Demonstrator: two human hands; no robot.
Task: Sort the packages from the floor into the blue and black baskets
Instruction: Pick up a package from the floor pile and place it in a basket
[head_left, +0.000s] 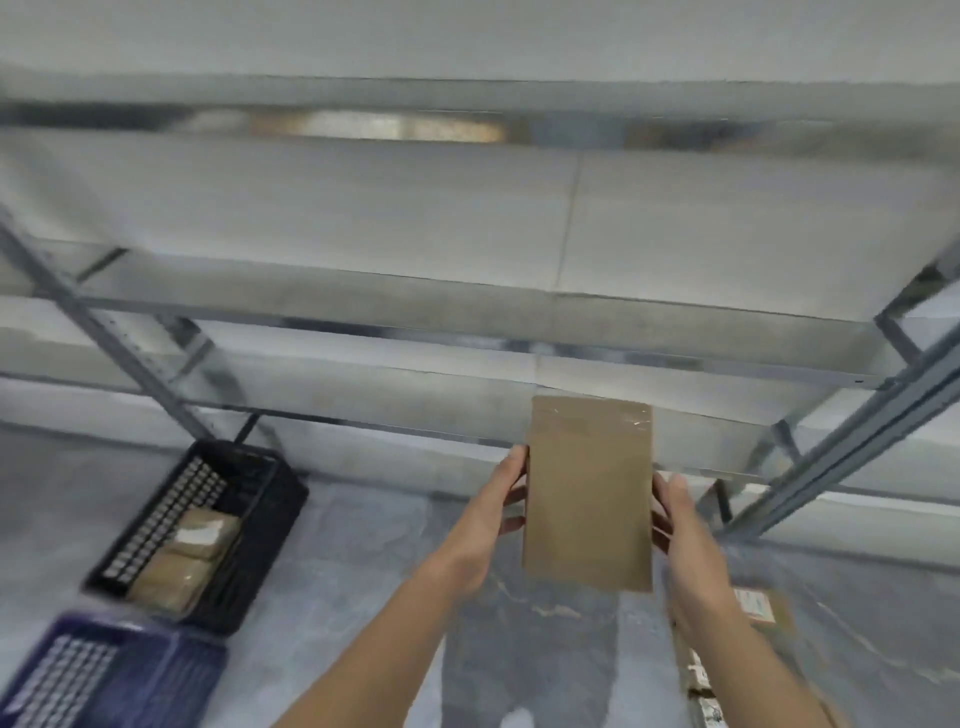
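Brown package (587, 493) hangs above the floor (363, 571), and I see it pinched at its long edges between left hand (498, 509) and right hand (685, 535), fingers curled behind; black basket (270, 499) sits well left.

The held package (587, 499) is plain brown, like cardboard, and a strip of clear, shiny tape crosses its upper end. The black basket (260, 499) is fully black, and its side wall shows a regular grid of small pale squares. The blue basket (171, 670) is dark blue with the same kind of pale grid. The parcels in the black basket (176, 571) are light brown, and one has a white label. The floor (363, 561) is grey with paler, cloudy stains. The rack (130, 364) is grey metal, and its shelf boards (311, 208) are whitish grey. The package on the floor (774, 608) is brown, with a white label that carries some blue-green print.
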